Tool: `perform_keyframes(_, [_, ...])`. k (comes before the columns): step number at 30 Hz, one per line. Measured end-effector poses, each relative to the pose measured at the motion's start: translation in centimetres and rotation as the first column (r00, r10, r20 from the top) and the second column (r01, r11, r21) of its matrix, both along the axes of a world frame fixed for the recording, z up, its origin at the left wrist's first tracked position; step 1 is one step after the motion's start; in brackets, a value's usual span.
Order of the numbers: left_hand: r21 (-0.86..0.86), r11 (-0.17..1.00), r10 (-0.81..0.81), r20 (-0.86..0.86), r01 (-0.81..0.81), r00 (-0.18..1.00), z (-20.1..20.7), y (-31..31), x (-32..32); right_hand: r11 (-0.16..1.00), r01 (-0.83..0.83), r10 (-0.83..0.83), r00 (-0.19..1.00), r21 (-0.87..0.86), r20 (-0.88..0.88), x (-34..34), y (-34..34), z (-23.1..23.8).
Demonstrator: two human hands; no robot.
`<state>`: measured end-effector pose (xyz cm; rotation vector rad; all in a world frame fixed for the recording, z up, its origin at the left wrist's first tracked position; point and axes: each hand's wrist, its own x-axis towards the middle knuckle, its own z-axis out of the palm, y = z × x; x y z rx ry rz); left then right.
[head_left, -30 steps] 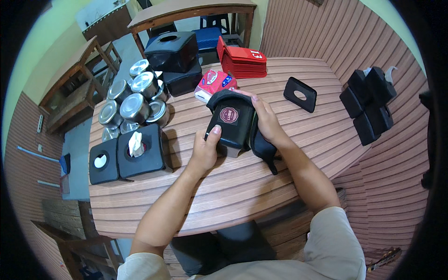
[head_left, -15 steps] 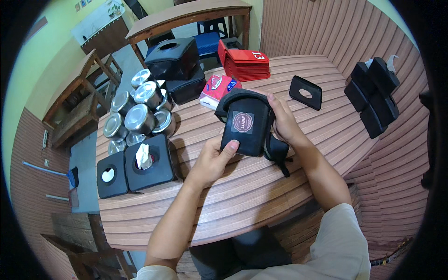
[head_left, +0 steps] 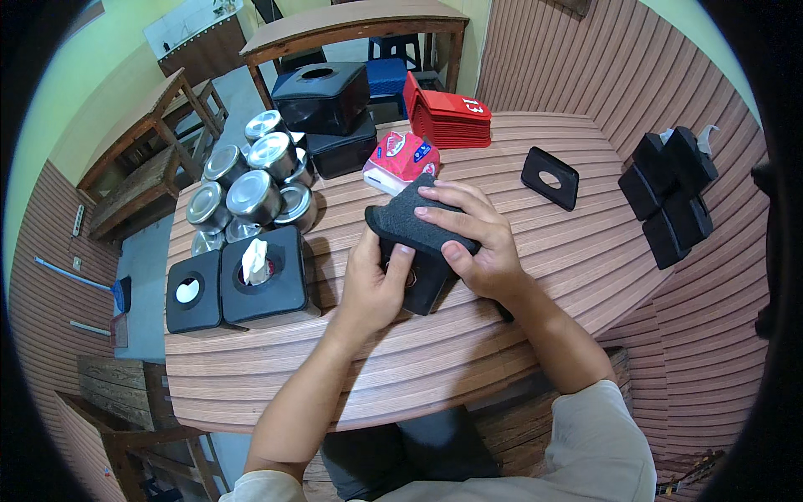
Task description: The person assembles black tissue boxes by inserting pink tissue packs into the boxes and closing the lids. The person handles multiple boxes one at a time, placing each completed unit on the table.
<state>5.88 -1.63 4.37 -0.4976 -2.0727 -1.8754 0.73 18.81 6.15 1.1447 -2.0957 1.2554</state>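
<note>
Both my hands hold a black tissue box body (head_left: 429, 289) above the middle of the table. A dark grey felt-faced flap (head_left: 408, 219) lies folded across it and covers most of its round label. My left hand (head_left: 372, 280) grips the near left side, thumb on the front face. My right hand (head_left: 483, 243) presses over the flap with its fingers, thumb along the lower edge. Beyond them sits a pink-and-white tissue pack (head_left: 401, 159). To the right lies a black lid with an oval hole (head_left: 562, 191).
Silver lidded tins (head_left: 253, 197) are piled at the left. Before them stand two black tissue boxes (head_left: 268, 289); larger black boxes (head_left: 322, 99) are stacked behind. Red number stands (head_left: 452, 121) are at the back. Several small black boxes (head_left: 669, 197) sit by the right wall.
The flap, curled back at the top before, now lies over the labelled face. My right hand has moved from the box's right side onto the flap. The view has shifted slightly.
</note>
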Motion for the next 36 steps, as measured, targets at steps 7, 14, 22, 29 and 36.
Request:
perform_keyframes(7, [-0.182,0.981,0.099,0.191,-0.063,0.977,-2.5,-1.0,-0.6,1.0,0.019,-0.019,0.999,0.003,0.034,-0.7,-0.1,-0.5])
perform_keyframes(14, [0.122,0.98,0.158,-0.013,-0.155,0.987,-4.7,-0.2,-2.0,0.983,0.003,0.069,0.919,-0.181,0.389,-2.2,0.0,-2.2])
perform_keyframes(22, [0.124,0.986,0.104,0.07,-0.112,0.992,-5.7,-0.8,-2.2,0.95,0.106,0.156,0.655,-0.294,0.74,-1.7,-0.3,-3.1])
perform_keyframes(29, [0.191,0.961,0.214,-0.043,-0.203,0.976,-4.2,-0.6,-2.1,0.963,0.25,-0.1,0.688,-0.105,0.719,-1.7,0.3,-3.0])
perform_keyframes(36, [0.179,0.941,0.293,-0.011,-0.287,0.956,-3.9,-1.6,-2.8,0.955,0.076,0.149,0.712,-0.286,0.686,-1.3,-0.1,-3.6])
